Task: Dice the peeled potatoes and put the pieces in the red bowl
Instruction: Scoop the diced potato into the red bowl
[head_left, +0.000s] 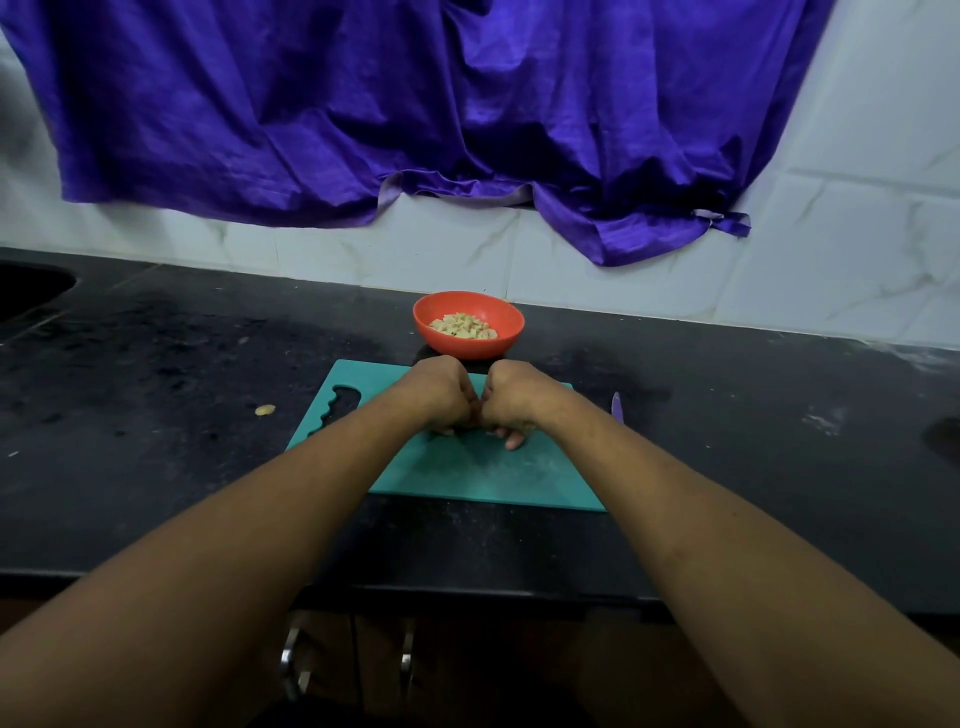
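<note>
Potato dice (463, 326) sit in a heap in the red bowl (470, 349), centre of frame. The bowl stands on the counter (753, 415), just beyond the far edge of the teal board (483, 473) and short of the tiled wall.

Left hand (439, 395) and right hand (511, 397) are knuckle to knuckle at mid-board. The fingers (514, 441) are curled down onto the surface. Cannot tell whether either hand holds anything; what lies under the palms is hidden.

The lower half of the board is bare, and its near edge lies back from the counter lip. The knife (616, 408) is just off the board's right edge, mostly hidden by the right forearm. One stray piece (264, 410) lies on the counter left of the board. The sink (26, 291) cuts in at far left. Open counter lies to both sides. A purple cloth (415, 104) hangs over the wall above.
</note>
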